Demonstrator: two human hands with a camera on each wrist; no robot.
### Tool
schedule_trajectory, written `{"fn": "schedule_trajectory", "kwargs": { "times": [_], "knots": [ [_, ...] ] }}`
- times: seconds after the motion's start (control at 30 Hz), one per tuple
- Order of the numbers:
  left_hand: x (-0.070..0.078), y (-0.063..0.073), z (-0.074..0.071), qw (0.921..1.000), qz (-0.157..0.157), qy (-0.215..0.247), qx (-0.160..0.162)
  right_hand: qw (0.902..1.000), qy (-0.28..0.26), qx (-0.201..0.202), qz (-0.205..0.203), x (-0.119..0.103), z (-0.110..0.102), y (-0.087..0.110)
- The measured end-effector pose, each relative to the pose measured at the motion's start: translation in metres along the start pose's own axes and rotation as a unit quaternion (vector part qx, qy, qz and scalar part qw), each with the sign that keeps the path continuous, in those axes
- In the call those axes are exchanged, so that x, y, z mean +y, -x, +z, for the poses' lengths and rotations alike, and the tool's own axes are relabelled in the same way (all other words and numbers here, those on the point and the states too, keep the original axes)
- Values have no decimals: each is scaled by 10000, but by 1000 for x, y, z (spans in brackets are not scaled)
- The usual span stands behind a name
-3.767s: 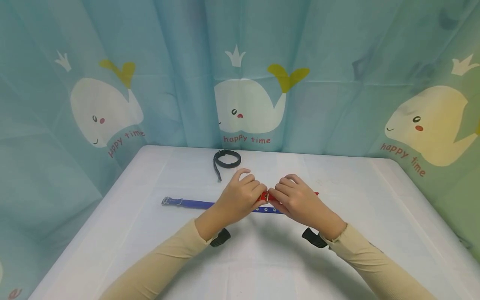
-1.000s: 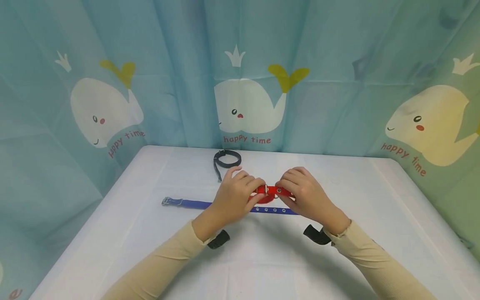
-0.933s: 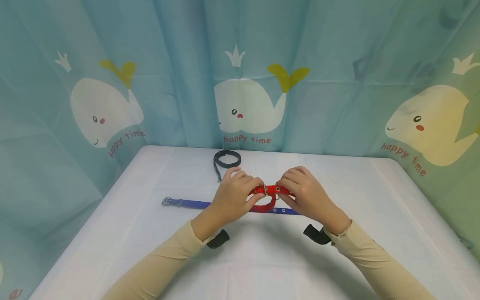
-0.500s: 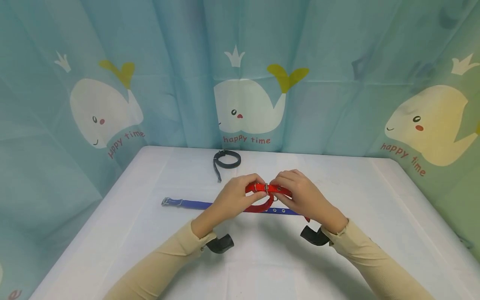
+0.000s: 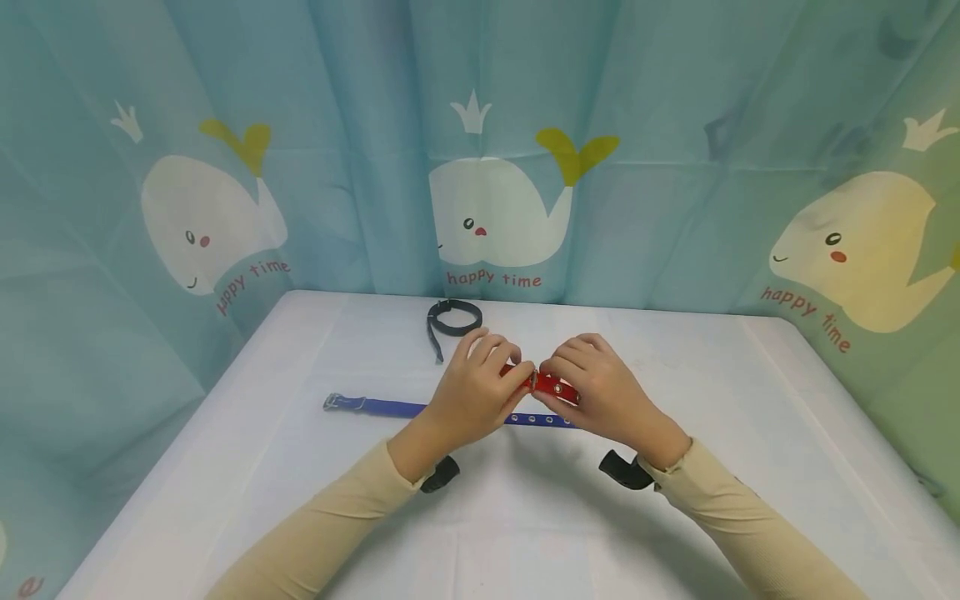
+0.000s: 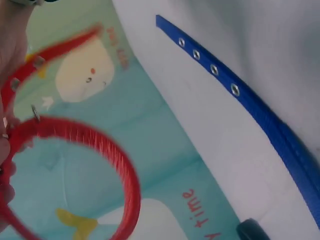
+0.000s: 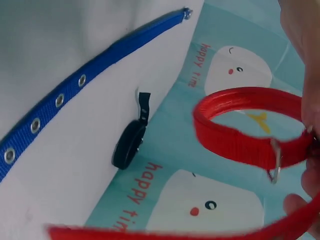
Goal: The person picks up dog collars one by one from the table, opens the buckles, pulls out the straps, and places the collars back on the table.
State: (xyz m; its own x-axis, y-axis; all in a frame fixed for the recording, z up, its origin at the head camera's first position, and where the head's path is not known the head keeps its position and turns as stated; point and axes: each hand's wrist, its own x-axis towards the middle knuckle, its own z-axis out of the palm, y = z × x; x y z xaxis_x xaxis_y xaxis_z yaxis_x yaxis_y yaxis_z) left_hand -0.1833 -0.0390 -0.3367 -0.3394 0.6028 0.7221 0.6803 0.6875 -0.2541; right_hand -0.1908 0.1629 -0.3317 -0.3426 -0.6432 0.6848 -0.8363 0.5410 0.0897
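Note:
Both hands hold a red collar (image 5: 553, 387) above the middle of the table. My left hand (image 5: 472, 392) grips it beside the buckle, thumb and fingertips pressed together. Just right of the buckle, my right hand (image 5: 600, 383) pinches the strap with its metal eyelets. The collar forms a round loop, clearest in the right wrist view, where a metal D-ring (image 7: 276, 160) hangs from it. Its pointed free end sticks out past the fingers in the left wrist view. Fingers mostly cover the buckle, so how the strap sits in it cannot be told.
A blue collar (image 5: 386, 408) lies stretched out on the white table (image 5: 525, 533), beneath and in front of the hands. Farther back lies a coiled black collar (image 5: 457, 332). Behind the table hangs a blue-green curtain (image 5: 660, 225) printed with whales.
Over the last second the hands have drawn closer together at the buckle. The red loop, which hung below the fingers in the head view, is now largely hidden behind the left hand.

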Motion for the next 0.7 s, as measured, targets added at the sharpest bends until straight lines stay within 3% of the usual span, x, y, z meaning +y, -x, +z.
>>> {"fn": "schedule_trajectory", "kwargs": {
  "times": [0.13,0.33,0.7],
  "knots": [
    [0,0,0,9995,32,-64,320,9997,150,178,-33,-2,1,-1],
    [1,-1,-1,9980,-232,111,579,9987,228,447,-103,-2,1,-1],
    [2,0,-2,9982,-516,215,235,9992,280,267,-63,-2,-2,0]
  ]
}}
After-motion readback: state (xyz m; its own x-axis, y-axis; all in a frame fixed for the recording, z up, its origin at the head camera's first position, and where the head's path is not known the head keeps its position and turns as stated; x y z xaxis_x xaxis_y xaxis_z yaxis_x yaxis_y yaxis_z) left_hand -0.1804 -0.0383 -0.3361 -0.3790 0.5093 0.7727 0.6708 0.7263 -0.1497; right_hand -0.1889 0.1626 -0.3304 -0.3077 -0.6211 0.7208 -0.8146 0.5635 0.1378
